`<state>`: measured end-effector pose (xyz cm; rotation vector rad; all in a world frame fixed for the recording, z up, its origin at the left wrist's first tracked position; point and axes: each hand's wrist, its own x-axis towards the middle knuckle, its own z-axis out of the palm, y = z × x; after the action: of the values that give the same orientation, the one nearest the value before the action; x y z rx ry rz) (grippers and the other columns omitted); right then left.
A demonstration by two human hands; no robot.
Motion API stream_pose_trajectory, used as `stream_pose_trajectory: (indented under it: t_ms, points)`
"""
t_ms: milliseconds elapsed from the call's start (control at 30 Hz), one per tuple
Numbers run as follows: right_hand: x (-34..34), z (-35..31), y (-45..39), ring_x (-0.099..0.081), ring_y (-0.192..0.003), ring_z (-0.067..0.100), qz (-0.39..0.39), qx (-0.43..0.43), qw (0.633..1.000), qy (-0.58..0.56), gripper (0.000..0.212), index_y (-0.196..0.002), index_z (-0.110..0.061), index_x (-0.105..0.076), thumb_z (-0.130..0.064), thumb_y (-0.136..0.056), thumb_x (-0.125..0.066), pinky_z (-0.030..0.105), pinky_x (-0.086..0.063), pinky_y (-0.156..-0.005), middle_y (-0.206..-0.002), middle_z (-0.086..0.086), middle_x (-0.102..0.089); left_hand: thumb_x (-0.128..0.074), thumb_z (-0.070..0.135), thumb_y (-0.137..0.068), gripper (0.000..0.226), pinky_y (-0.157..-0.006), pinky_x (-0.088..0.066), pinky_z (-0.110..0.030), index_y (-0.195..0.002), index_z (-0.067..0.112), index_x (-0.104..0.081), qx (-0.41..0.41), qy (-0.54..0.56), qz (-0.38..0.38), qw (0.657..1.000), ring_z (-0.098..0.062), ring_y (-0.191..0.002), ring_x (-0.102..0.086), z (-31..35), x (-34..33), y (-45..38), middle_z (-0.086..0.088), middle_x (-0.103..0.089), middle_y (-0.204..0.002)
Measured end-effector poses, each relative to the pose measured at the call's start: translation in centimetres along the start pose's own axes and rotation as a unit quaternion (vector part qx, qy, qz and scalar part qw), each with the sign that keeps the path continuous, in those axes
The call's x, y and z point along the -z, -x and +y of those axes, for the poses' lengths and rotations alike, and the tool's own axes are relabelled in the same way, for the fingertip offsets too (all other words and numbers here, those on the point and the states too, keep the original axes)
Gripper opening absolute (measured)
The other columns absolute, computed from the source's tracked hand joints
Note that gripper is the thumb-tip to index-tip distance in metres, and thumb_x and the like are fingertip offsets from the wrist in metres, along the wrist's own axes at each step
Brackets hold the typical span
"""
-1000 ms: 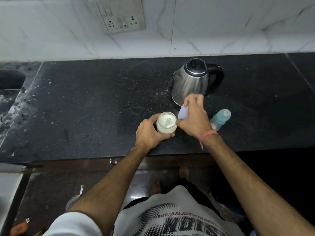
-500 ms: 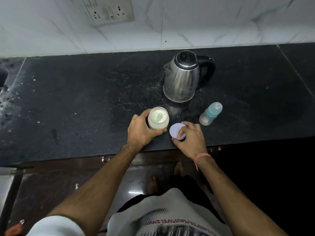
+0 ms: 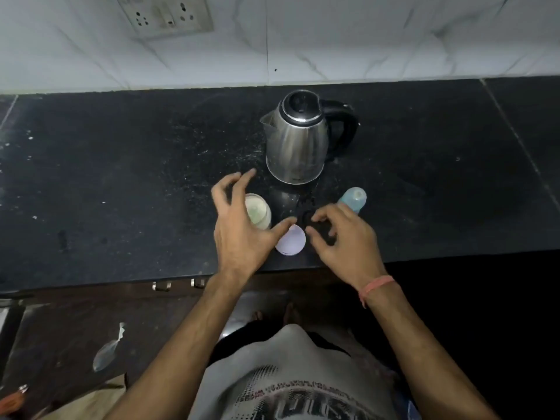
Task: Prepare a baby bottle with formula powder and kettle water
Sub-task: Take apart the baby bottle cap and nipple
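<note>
Dark stone counter (image 3: 121, 177), speckled with pale dust at its left edge and near the middle. White socket plate (image 3: 165, 15) on the marble wall, far left of centre.

Left hand (image 3: 239, 228): forearm comes up from the near edge, fingers spread and loosely bent, hovering over the open formula jar (image 3: 257, 210); it covers the jar's left side and grips nothing. Thumb reaches right to the rim of the lilac lid (image 3: 291, 244), which lies flat on the counter just right of the jar.

Steel kettle (image 3: 298, 140) stands upright behind, black handle to the right.

Right hand (image 3: 342, 234): fingers curled loosely above the counter, holding nothing, just right of the lid. Pink thread band (image 3: 377, 286) at the wrist. Baby bottle (image 3: 353, 201), teal cap, partly hidden behind this hand.

Shirt print (image 3: 288, 398) blurred; unreadable. No label legible on jar or kettle.
</note>
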<state>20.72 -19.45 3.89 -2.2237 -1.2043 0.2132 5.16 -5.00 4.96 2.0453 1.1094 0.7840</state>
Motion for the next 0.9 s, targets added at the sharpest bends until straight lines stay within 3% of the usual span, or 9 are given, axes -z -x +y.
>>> stream_pose_trajectory:
  t_ms: [67, 167, 300, 367, 467, 567, 700, 800, 900]
  points:
    - [2.1, 0.5, -0.5, -0.064, -0.092, 0.008, 0.055, 0.001, 0.998, -0.001, 0.021, -0.113, -0.027, -0.069, -0.03, -0.096, -0.08, 0.035, -0.058, -0.076, -0.114, -0.013, -0.063, -0.106, 0.037, -0.073, 0.091, -0.102, -0.058, -0.032, -0.152, 0.027, -0.062, -0.071, 0.054, -0.003, 0.996, -0.001, -0.134, -0.054, 1.9, -2.5, 0.1, 0.006, -0.049, -0.148]
    - [4.4, 1.7, -1.8, -0.064, -0.108, 0.014, 0.104, -0.037, 0.994, 0.021, 0.029, -0.123, -0.025, -0.068, -0.029, -0.096, -0.078, 0.041, -0.06, -0.079, -0.122, -0.007, -0.055, -0.1, 0.031, -0.079, 0.08, -0.094, -0.056, -0.026, -0.15, 0.024, -0.063, -0.078, 0.104, -0.086, 0.988, -0.009, -0.122, -0.063, 4.3, -6.9, 0.4, 0.007, -0.06, -0.138]
    - [4.6, 3.3, -3.4, -0.062, -0.128, 0.023, 0.022, -0.101, 0.991, 0.082, 0.055, -0.147, -0.03, -0.059, -0.056, -0.1, -0.069, 0.048, -0.06, -0.093, -0.143, -0.003, -0.057, -0.082, 0.045, -0.084, 0.081, -0.113, -0.053, -0.045, -0.158, 0.021, -0.059, -0.028, 0.033, -0.221, 0.974, -0.025, -0.134, -0.063, 4.5, -12.0, -0.6, 0.001, -0.064, -0.152]
    - [4.6, 3.8, -4.2, -0.067, -0.123, 0.026, -0.027, -0.115, 0.986, 0.115, 0.06, -0.148, -0.032, -0.057, -0.065, -0.098, -0.067, 0.049, -0.06, -0.094, -0.143, -0.001, -0.062, -0.056, 0.057, -0.083, 0.077, -0.109, -0.054, -0.051, -0.152, 0.026, -0.064, -0.027, -0.002, -0.248, 0.968, -0.028, -0.129, -0.066, 4.2, -13.4, -1.6, 0.003, -0.071, -0.145]
    - [4.8, 4.2, -5.0, -0.07, -0.109, 0.029, -0.063, -0.102, 0.982, 0.144, 0.047, -0.135, -0.03, -0.062, -0.051, -0.096, -0.077, 0.043, -0.056, -0.085, -0.123, 0.001, -0.068, -0.04, 0.062, -0.074, 0.079, -0.096, -0.058, -0.046, -0.139, 0.035, -0.073, -0.011, -0.005, -0.26, 0.966, -0.023, -0.115, -0.071, 4.7, -13.6, -2.3, 0.008, -0.079, -0.128]
    - [4.9, 4.1, -5.5, -0.068, -0.111, 0.027, -0.09, -0.077, 0.982, 0.15, 0.041, -0.132, -0.029, -0.062, -0.034, -0.095, -0.08, 0.04, -0.053, -0.086, -0.122, -0.002, -0.068, -0.041, 0.067, -0.075, 0.075, -0.089, -0.058, -0.044, -0.135, 0.038, -0.074, -0.018, -0.015, -0.274, 0.961, -0.02, -0.109, -0.072, 4.4, -13.4, -2.7, 0.011, -0.08, -0.119]
    - [5.6, 4.2, -6.4, -0.061, -0.119, 0.022, -0.157, -0.065, 0.975, 0.144, 0.045, -0.13, -0.036, -0.06, -0.021, -0.094, -0.082, 0.047, -0.055, -0.094, -0.127, -0.008, -0.065, -0.068, 0.067, -0.09, 0.053, -0.089, -0.061, -0.048, -0.132, 0.036, -0.073, -0.03, -0.023, -0.287, 0.957, -0.018, -0.107, -0.073, 3.4, -13.7, -2.9, 0.011, -0.079, -0.115]
    - [6.0, 4.0, -6.8, -0.055, -0.122, 0.021, -0.187, -0.065, 0.97, 0.14, 0.05, -0.133, -0.035, -0.057, -0.011, -0.094, -0.077, 0.045, -0.052, -0.093, -0.134, -0.009, -0.06, -0.069, 0.076, -0.087, 0.059, -0.084, -0.06, -0.043, -0.129, 0.035, -0.075, -0.028, -0.025, -0.283, 0.958, -0.016, -0.103, -0.075, 3.3, -13.5, -3.1, 0.011, -0.081, -0.111]
    - [5.8, 3.7, -7.1, -0.054, -0.125, 0.023, -0.203, -0.068, 0.966, 0.143, 0.053, -0.138, -0.032, -0.054, -0.009, -0.095, -0.074, 0.045, -0.051, -0.095, -0.139, -0.004, -0.057, -0.079, 0.065, -0.09, 0.05, -0.087, -0.06, -0.043, -0.13, 0.035, -0.076, -0.041, -0.036, -0.298, 0.953, -0.018, -0.108, -0.076, 2.6, -14.0, -3.7, 0.01, -0.082, -0.111]
